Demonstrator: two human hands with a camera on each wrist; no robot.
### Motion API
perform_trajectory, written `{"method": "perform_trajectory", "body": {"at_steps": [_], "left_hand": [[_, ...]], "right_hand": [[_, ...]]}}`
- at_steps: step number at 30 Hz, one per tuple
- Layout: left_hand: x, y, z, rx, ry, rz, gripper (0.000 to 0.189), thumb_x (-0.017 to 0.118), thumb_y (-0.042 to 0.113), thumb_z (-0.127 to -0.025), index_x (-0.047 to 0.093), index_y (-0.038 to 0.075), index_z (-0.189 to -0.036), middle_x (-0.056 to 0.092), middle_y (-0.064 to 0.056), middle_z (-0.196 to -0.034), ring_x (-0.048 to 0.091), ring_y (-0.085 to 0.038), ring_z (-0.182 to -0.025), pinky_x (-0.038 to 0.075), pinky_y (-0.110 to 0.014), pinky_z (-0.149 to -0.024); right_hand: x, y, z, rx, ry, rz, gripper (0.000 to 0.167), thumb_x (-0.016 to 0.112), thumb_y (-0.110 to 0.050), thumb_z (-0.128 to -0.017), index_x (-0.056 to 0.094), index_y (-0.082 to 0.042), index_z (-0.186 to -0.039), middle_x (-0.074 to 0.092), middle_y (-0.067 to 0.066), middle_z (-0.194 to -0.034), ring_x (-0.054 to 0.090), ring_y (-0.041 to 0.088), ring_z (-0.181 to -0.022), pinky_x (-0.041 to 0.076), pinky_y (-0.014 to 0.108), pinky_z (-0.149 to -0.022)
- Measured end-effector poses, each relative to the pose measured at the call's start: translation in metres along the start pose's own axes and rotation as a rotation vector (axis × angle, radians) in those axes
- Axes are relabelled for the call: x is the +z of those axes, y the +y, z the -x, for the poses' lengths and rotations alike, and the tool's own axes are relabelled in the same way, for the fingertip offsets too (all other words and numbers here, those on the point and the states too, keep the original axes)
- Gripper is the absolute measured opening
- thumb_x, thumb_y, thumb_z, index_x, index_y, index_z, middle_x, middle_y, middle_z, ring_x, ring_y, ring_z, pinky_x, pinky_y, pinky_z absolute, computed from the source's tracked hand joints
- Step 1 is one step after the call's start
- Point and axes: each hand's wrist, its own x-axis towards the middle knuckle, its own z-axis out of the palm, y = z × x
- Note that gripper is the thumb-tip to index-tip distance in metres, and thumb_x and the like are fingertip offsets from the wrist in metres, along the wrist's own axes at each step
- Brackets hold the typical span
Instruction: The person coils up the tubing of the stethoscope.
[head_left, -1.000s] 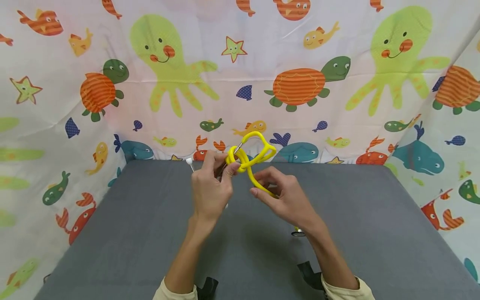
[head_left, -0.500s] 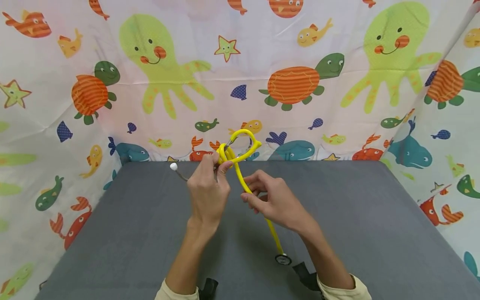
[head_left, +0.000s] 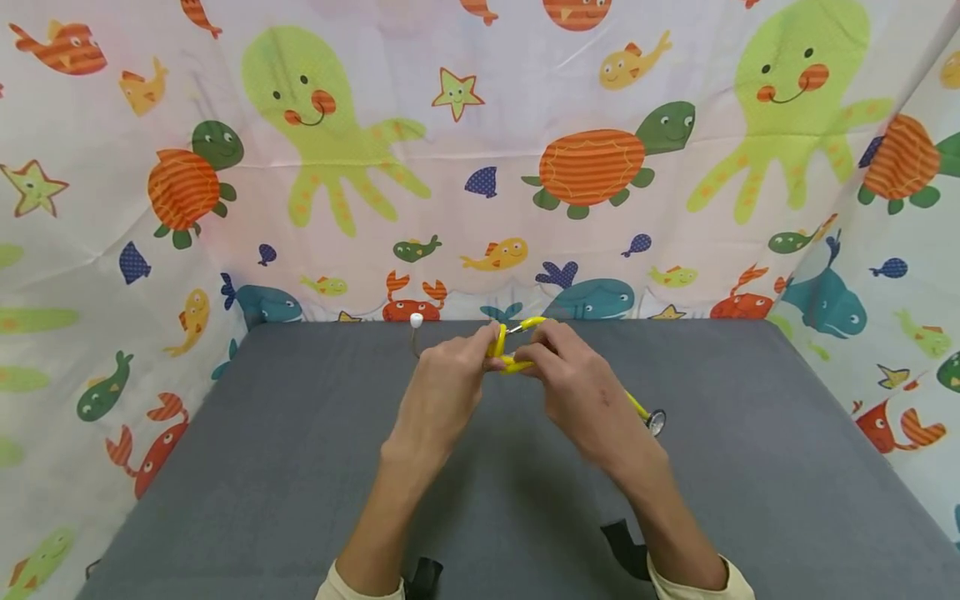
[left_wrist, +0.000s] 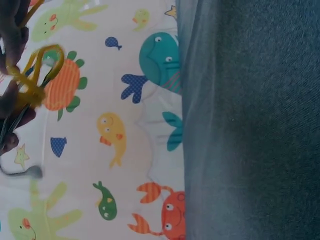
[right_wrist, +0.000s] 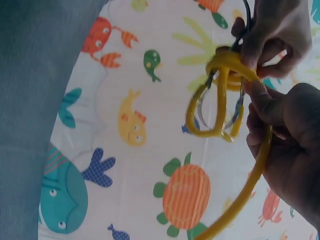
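Both hands hold a stethoscope with yellow tubing above the table. My left hand grips it near the metal ear tubes, and one white eartip sticks out beyond the knuckles. My right hand pinches the tubing close beside the left fingers. In the right wrist view the tubing is looped around itself like a knot, with the forked part below. A length of it runs down past my right hand. The round chest piece hangs to the right, behind the right wrist.
A grey cloth-covered table spreads beneath the hands. Behind it and along the sides hangs a white curtain printed with sea animals. Black straps show near the cream sleeves.
My right hand has moved up and inward, onto the tubing beside the left hand. The yellow loop has tipped down, and the chest piece has swung right and up.
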Motion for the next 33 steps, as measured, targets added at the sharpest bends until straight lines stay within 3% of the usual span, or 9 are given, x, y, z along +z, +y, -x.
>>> {"method": "perform_trajectory", "body": {"at_steps": [8,12,17,22,27,33], "left_hand": [[0.004,0.001,0.007,0.076,-0.234,0.119,0.043,0.08,0.017,-0.087,0.07,0.005,-0.127,0.081,-0.007,-0.1,0.077,-0.018,-0.086,0.064,-0.026,-0.081],[0.002,-0.003,0.009,0.144,-0.29,0.196,0.038,0.081,0.019,-0.087,0.071,0.007,-0.12,0.079,-0.003,-0.097,0.073,-0.013,-0.084,0.063,-0.022,-0.08],[-0.002,-0.01,0.01,0.228,-0.332,0.298,0.031,0.083,0.018,-0.085,0.071,0.008,-0.112,0.079,-0.002,-0.098,0.072,-0.012,-0.084,0.062,-0.02,-0.082],[-0.006,-0.014,0.01,0.27,-0.345,0.375,0.029,0.083,0.016,-0.085,0.071,0.007,-0.11,0.08,-0.006,-0.115,0.079,-0.016,-0.096,0.063,-0.025,-0.088],[-0.007,-0.015,0.009,0.277,-0.344,0.406,0.03,0.084,0.017,-0.087,0.071,0.006,-0.112,0.079,-0.008,-0.121,0.079,-0.018,-0.104,0.063,-0.027,-0.091],[-0.006,-0.017,0.008,0.285,-0.367,0.425,0.031,0.085,0.021,-0.087,0.072,0.006,-0.112,0.081,-0.007,-0.116,0.079,-0.015,-0.096,0.062,-0.021,-0.086]], "right_hand": [[-0.004,0.013,0.004,-0.044,0.094,0.043,0.034,0.094,-0.01,-0.073,0.075,-0.003,-0.101,0.078,0.007,-0.091,0.07,0.022,-0.086,0.055,0.032,-0.073],[-0.006,0.019,0.008,-0.019,0.13,0.029,0.035,0.096,-0.017,-0.07,0.076,-0.004,-0.096,0.077,0.007,-0.086,0.067,0.021,-0.078,0.054,0.034,-0.072],[-0.01,0.025,0.013,0.025,0.113,-0.129,0.04,0.097,-0.015,-0.065,0.076,-0.002,-0.096,0.077,0.008,-0.087,0.07,0.019,-0.079,0.062,0.034,-0.074],[-0.013,0.031,0.017,0.056,0.091,-0.299,0.036,0.096,-0.01,-0.068,0.075,-0.003,-0.095,0.078,0.006,-0.087,0.074,0.015,-0.081,0.066,0.033,-0.074],[-0.016,0.038,0.018,0.037,0.081,-0.332,0.025,0.091,0.0,-0.073,0.075,-0.004,-0.092,0.076,0.002,-0.086,0.073,0.013,-0.081,0.066,0.033,-0.075],[-0.016,0.045,0.018,0.006,0.016,-0.345,0.021,0.085,0.003,-0.079,0.078,-0.007,-0.095,0.076,0.0,-0.088,0.071,0.011,-0.083,0.063,0.024,-0.08]]}}
